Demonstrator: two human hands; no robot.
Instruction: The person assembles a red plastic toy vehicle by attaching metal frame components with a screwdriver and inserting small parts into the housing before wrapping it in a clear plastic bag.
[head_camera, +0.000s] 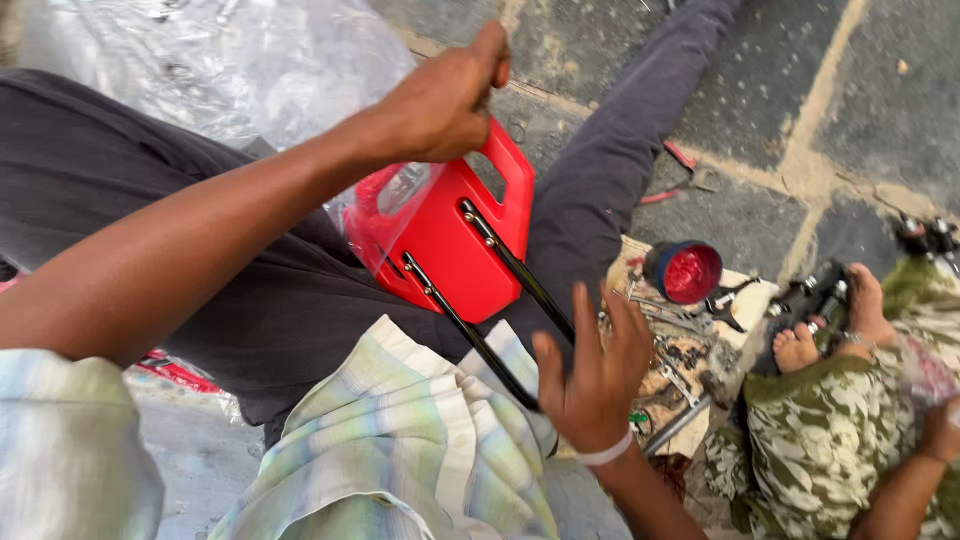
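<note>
The red plastic part (455, 235), rigid, probably light and slick under its clear film, is propped on the lap, steadied by the left hand (440, 100) closed at its handle loop, while the right hand (597, 375) is spread open beside its two black rods (500, 300).

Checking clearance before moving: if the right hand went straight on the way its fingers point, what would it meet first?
Probably the black rods on the red container; the right hand points up-left at them, though depth is unclear.

A bright red plastic case (455, 235) carries two black rods (500, 300), beside a pale green-striped cloth (400, 450) and camouflage-patterned trousers (830, 440).
</note>
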